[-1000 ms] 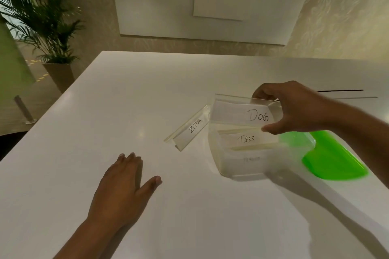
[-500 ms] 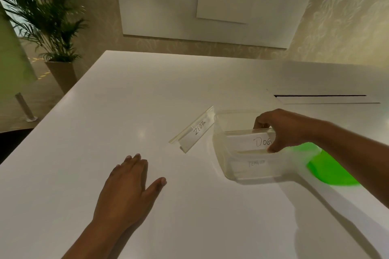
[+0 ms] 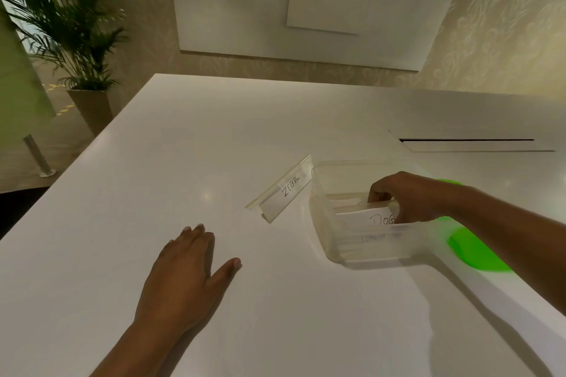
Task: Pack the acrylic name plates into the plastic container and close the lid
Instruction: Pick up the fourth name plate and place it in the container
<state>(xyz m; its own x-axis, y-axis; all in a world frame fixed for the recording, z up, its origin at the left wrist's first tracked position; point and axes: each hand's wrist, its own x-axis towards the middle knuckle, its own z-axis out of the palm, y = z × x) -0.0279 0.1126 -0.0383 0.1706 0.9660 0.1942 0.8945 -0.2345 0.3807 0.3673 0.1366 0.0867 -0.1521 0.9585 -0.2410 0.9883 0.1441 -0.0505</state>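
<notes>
Head view: plastic container (image 3: 352,249) on white table (image 3: 275,131), palm (image 3: 72,37) beyond

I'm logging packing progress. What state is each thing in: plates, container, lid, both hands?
plastic container: open, lid off.
green lid: lying on the table, right of the plastic container.
DOG name plate: inside the plastic container, gripped by the right hand.
ZEBRA name plate: on the table beside the plastic container, unpacked.
left hand: flat on the table, holding nothing.
right hand: in the plastic container, gripping the DOG name plate.
</notes>
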